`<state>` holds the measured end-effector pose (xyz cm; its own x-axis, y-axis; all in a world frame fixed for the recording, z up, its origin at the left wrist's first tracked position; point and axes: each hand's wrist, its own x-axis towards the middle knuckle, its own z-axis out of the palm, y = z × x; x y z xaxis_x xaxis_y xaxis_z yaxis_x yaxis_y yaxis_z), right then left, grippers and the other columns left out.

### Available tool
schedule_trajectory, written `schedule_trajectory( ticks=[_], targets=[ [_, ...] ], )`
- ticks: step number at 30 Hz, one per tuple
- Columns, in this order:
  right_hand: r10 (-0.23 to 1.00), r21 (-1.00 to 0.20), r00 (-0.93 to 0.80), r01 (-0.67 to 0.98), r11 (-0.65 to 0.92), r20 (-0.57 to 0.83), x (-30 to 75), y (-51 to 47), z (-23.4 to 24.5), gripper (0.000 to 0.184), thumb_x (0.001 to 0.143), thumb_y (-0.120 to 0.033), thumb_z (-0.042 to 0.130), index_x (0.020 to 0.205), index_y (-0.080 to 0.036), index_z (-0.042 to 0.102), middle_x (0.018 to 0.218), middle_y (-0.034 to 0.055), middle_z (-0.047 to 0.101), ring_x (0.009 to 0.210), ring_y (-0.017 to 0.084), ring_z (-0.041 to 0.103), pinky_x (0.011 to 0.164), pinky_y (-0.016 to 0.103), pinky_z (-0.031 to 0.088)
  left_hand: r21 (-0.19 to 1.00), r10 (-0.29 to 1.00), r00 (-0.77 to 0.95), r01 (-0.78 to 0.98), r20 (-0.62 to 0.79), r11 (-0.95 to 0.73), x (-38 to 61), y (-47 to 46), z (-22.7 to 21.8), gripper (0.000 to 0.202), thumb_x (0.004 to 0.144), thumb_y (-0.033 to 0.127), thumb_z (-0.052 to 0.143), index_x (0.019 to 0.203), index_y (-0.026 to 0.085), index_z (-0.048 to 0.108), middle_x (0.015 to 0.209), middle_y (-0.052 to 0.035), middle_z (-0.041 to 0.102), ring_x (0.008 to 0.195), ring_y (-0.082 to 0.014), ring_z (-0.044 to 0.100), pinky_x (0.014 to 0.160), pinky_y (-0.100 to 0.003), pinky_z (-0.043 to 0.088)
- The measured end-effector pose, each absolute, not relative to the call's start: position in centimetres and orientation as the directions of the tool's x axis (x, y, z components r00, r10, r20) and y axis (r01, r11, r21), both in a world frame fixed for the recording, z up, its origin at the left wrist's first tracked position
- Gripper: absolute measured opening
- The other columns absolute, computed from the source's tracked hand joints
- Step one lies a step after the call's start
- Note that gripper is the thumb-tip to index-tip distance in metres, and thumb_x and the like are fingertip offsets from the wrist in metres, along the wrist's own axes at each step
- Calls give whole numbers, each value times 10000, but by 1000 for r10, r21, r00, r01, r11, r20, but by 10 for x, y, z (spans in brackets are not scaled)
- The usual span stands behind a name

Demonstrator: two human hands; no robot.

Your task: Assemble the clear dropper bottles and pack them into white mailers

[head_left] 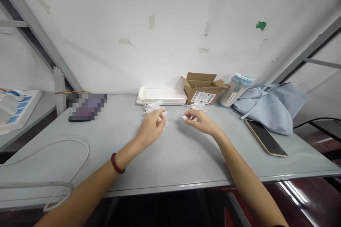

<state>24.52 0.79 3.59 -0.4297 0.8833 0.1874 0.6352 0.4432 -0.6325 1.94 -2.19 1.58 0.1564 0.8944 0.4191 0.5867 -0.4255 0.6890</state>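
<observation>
My right hand (198, 120) pinches a small white piece with a thin white tail (184, 117) between thumb and fingertips, just above the grey table (170, 163). The tail points up and to the left. My left hand (151, 127) is at the near side of a loose pile of small white pieces with thin strings (154, 105). Its thumb and index finger are bent with a gap between them, and I see nothing held there; the other fingers are partly hidden. Beyond my right hand lies a second small pile of similar white pieces (196, 106), partly covered by the hand.
Against the wall stand a stack of white trays (162, 94), an open cardboard box (204, 92) and a blue-lidded cup (236, 90). A light blue cloth bag (271, 106) and a phone (266, 138) lie right. At left are a blurred-out dark device (87, 108) and a white cable (86, 149).
</observation>
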Motion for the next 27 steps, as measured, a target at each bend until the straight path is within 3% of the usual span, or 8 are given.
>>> schedule_trajectory(
  ticks=[3, 8, 16, 27],
  targets=[
    [879, -682, -426, 579, 447, 214, 239, 5, 34, 137, 773, -229, 541, 799, -160, 656, 806, 38, 661, 718, 151, 560, 649, 265, 426, 675, 882, 257, 570, 395, -468, 29, -29, 11, 360, 865, 279, 448, 1187, 147, 542, 921, -47, 643, 623, -129, 567, 637, -278, 464],
    [872, -756, -447, 496, 427, 199, 230, -1, 33, 167, 787, -247, 538, 778, -154, 676, 779, 34, 671, 703, 149, 558, 654, 268, 421, 732, 909, 211, 541, 359, -414, 29, -31, 16, 393, 873, 333, 464, 1199, 133, 553, 918, -54, 662, 613, -131, 566, 619, -280, 461],
    [866, -817, -469, 423, 392, 173, 220, -10, 33, 186, 798, -263, 535, 820, -156, 686, 820, 44, 685, 756, 170, 594, 673, 272, 440, 811, 935, 189, 466, 299, -354, 28, -31, 22, 262, 842, 306, 479, 917, 177, 694, 826, -51, 688, 639, -148, 582, 587, -266, 444],
    [882, -802, -414, 434, 410, 227, 218, -11, 33, 142, 757, -208, 556, 835, -162, 666, 825, 34, 671, 771, 167, 588, 699, 274, 439, 966, 987, 156, 251, 31, -70, 30, -32, 28, 234, 744, 316, 580, 868, 147, 685, 555, 1, 596, 499, -131, 516, 521, -262, 416]
  ],
)
